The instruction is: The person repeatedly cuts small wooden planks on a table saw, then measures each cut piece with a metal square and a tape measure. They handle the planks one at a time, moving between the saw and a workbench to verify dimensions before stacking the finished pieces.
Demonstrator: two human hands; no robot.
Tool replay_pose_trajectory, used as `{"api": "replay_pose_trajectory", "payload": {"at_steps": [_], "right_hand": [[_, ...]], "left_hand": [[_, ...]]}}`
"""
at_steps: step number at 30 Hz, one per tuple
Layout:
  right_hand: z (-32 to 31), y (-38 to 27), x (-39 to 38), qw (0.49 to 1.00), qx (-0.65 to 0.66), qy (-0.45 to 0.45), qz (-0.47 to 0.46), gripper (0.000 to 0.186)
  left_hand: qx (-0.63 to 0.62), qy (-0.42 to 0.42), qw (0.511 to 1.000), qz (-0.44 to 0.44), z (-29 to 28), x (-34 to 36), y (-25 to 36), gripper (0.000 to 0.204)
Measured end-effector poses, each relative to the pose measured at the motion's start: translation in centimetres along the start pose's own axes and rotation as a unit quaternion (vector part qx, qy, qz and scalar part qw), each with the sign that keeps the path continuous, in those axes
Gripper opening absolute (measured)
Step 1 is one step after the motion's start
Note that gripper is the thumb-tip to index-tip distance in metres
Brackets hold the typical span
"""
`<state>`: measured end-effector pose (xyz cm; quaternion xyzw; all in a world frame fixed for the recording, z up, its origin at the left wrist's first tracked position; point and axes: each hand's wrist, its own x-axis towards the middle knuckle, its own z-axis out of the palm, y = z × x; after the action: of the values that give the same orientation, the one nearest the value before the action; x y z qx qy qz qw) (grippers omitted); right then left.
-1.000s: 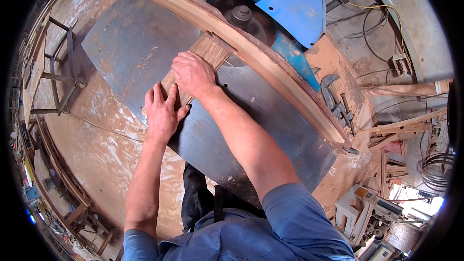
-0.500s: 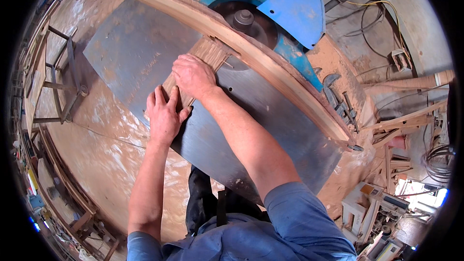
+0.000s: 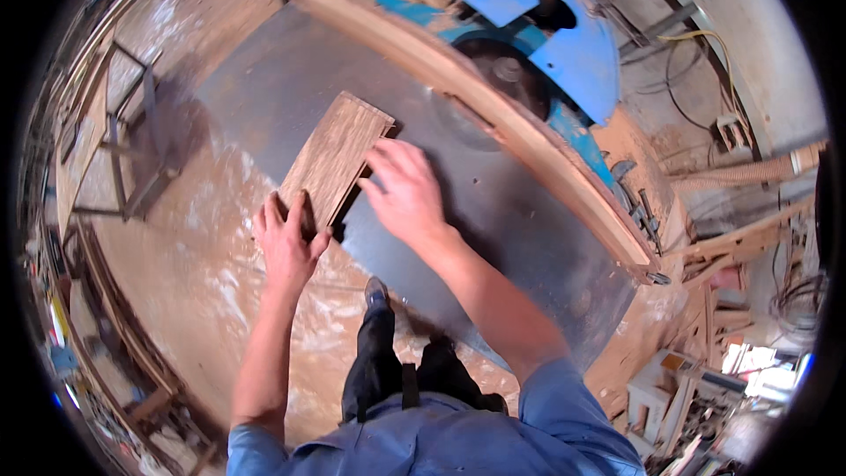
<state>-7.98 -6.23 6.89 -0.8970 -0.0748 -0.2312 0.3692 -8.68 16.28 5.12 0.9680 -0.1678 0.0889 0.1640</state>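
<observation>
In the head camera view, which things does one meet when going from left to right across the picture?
Metal stool frame → left hand → wooden board → right hand → long wooden fence → blue saw guard.
</observation>
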Motion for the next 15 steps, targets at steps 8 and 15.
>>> {"api": "replay_pose_trajectory", "payload": {"at_steps": [8, 15], "right_hand": [[-0.8, -7.7, -5.4, 0.982, 0.005, -0.185, 0.042, 0.053], [1.1, -15.5, -11.9, 0.972, 0.095, -0.198, -0.081, 0.028]], "left_hand": [[0.038, 0.027, 0.995, -0.087, -9.1, -16.2, -0.1, 0.072], [0.108, 0.083, 0.966, -0.222, -14.1, -30.5, 5.1, 0.072]]}}
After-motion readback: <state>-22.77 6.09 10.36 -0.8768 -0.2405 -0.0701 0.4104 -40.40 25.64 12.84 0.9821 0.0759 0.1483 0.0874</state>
